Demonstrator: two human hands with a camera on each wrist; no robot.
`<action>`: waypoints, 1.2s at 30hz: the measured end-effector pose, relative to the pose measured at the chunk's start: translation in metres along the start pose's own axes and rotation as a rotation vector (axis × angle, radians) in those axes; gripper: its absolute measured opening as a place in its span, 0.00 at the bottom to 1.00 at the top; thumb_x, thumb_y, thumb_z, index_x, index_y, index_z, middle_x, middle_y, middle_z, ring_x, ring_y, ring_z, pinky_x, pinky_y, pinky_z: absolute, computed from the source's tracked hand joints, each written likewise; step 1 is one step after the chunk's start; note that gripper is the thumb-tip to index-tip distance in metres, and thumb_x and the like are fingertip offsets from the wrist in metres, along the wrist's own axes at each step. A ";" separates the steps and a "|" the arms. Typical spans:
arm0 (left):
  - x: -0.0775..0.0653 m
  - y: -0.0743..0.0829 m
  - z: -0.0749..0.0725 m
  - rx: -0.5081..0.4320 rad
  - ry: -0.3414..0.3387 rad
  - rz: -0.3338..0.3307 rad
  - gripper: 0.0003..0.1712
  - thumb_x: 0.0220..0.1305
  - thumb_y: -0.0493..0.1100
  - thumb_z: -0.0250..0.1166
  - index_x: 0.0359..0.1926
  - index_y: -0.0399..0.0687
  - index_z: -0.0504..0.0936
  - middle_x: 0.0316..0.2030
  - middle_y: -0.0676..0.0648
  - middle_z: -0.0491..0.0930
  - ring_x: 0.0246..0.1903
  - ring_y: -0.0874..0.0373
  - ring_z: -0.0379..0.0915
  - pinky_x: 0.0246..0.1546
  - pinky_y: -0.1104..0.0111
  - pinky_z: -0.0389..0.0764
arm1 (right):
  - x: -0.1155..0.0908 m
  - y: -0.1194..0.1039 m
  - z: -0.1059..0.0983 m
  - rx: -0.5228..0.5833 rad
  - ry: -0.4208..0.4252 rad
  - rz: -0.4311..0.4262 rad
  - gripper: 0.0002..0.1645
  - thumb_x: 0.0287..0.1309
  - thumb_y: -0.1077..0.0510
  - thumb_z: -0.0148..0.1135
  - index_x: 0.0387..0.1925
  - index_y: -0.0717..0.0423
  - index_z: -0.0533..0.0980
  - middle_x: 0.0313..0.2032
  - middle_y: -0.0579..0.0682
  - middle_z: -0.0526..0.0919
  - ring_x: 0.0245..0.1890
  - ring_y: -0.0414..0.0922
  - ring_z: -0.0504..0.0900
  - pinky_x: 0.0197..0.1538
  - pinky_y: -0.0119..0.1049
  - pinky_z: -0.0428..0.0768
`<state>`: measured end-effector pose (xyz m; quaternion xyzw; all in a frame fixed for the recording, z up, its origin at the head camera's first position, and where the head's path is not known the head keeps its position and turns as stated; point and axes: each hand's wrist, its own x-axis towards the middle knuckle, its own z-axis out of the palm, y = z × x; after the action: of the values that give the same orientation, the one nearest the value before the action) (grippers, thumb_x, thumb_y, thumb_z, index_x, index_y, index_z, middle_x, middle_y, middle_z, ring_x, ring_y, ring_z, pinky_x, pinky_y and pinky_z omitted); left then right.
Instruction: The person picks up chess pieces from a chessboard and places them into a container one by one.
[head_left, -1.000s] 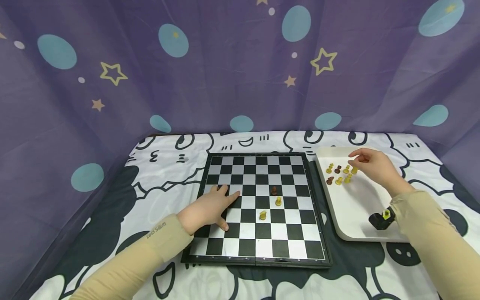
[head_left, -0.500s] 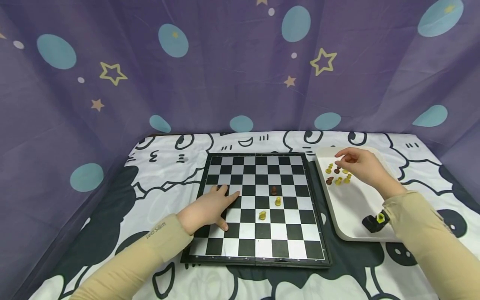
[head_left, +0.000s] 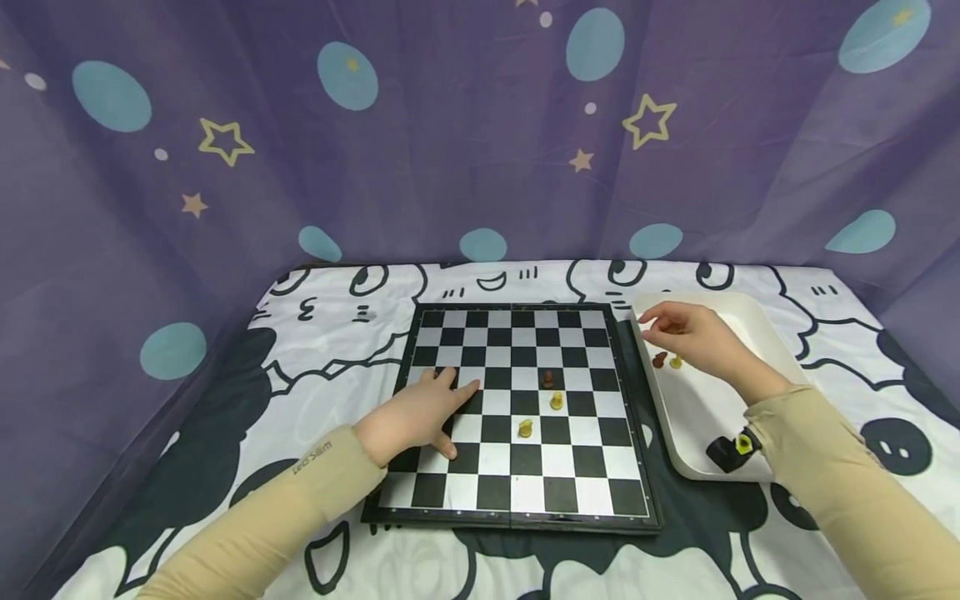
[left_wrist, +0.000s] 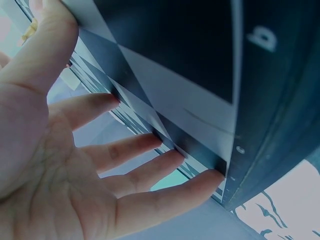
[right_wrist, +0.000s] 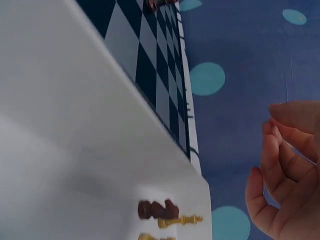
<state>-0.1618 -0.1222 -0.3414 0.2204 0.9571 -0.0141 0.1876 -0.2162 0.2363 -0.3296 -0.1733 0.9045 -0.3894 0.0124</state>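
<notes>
Chess pieces (head_left: 557, 401), head view: three on the chessboard (head_left: 494, 460), others in the tray (head_left: 693, 417) right of it, beneath the right grip (head_left: 693, 337). Left wrist: left grip (left_wrist: 75, 175) spread apart against the chessboard. Right wrist: right grip bent, cannot tell if clamped on anything.

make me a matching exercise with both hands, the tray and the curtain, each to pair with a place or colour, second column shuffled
Column one
1. left hand
2. right hand
3. tray
4. curtain

Column two
a. purple, with stars
b. over the tray
c. white, with chess pieces in it
d. touching the chessboard

Right pairs: 1-d, 2-b, 3-c, 4-a
</notes>
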 end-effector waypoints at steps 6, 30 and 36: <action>0.000 0.001 -0.001 0.000 -0.004 0.001 0.58 0.36 0.54 0.77 0.70 0.48 0.61 0.64 0.34 0.62 0.61 0.35 0.59 0.55 0.50 0.72 | 0.002 -0.009 0.009 0.018 -0.048 0.017 0.13 0.61 0.61 0.59 0.46 0.64 0.76 0.32 0.60 0.81 0.21 0.48 0.79 0.23 0.35 0.76; 0.001 0.000 -0.001 0.012 0.003 0.013 0.58 0.37 0.55 0.76 0.70 0.48 0.62 0.64 0.33 0.62 0.60 0.34 0.59 0.55 0.51 0.73 | 0.025 -0.037 0.066 -0.077 -0.260 -0.125 0.15 0.60 0.59 0.62 0.48 0.59 0.78 0.29 0.47 0.81 0.23 0.40 0.72 0.29 0.35 0.72; 0.000 0.000 0.000 0.006 0.004 0.011 0.57 0.36 0.55 0.76 0.70 0.48 0.62 0.64 0.33 0.62 0.61 0.34 0.59 0.55 0.50 0.73 | 0.028 -0.038 0.075 -0.064 -0.277 -0.141 0.15 0.59 0.58 0.62 0.47 0.58 0.79 0.28 0.46 0.80 0.22 0.40 0.71 0.27 0.35 0.72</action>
<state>-0.1621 -0.1226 -0.3411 0.2263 0.9562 -0.0155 0.1851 -0.2188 0.1501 -0.3515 -0.2890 0.8916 -0.3328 0.1041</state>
